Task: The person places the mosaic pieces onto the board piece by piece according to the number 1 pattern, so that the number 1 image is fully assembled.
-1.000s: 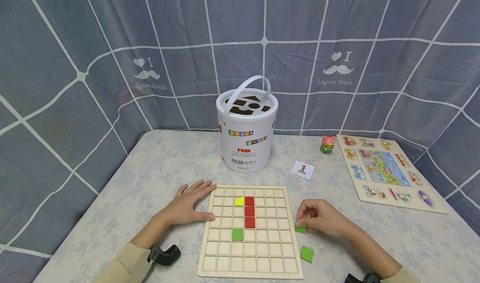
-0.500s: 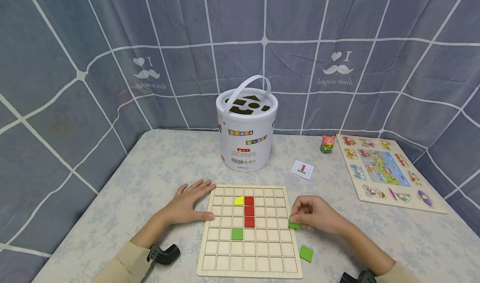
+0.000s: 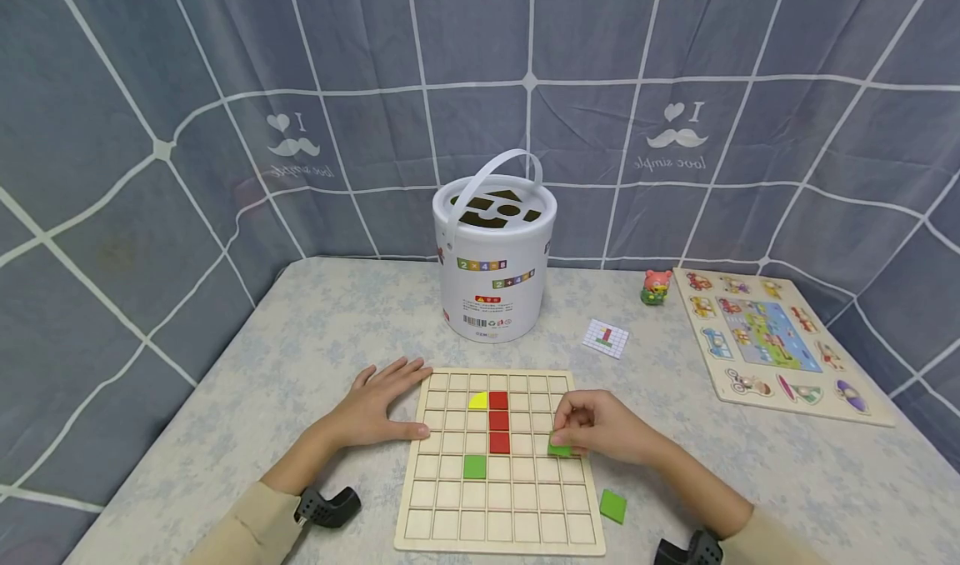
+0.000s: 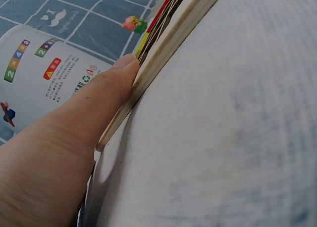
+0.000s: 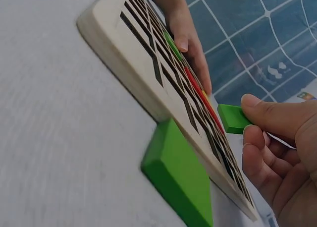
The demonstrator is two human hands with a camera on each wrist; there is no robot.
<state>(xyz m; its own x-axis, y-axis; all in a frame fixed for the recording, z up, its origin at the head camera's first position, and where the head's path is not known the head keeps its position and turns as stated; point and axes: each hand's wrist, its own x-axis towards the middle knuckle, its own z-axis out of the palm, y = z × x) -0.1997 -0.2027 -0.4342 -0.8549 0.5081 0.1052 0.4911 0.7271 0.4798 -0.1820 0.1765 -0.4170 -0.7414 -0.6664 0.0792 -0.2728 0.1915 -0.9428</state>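
Observation:
A wooden grid board (image 3: 536, 525) lies on the table, divided into square cells. Set in its cells are a column of red squares (image 3: 498, 422), a yellow quarter-round piece (image 3: 478, 401) and a green square (image 3: 475, 467). My right hand (image 3: 611, 432) pinches another green square tile (image 5: 233, 119) between thumb and fingers, above the board's right side. Beside the board's right edge, a loose green square tile (image 3: 612, 506) lies on the table. With fingers spread, my left hand (image 3: 375, 411) rests at the board's left edge, its thumb (image 4: 111, 83) touching the rim.
Behind the board stands a white bucket (image 3: 491, 290) with a handle and shaped holes in its lid. A small pattern card (image 3: 605, 339) lies to its right. Farther right are a pink-and-green figurine (image 3: 656, 287) and a picture puzzle board (image 3: 772, 344).
My right hand has lifted the green tile from the table beside the board and carried it left over the board's right columns. My left hand has stayed in place.

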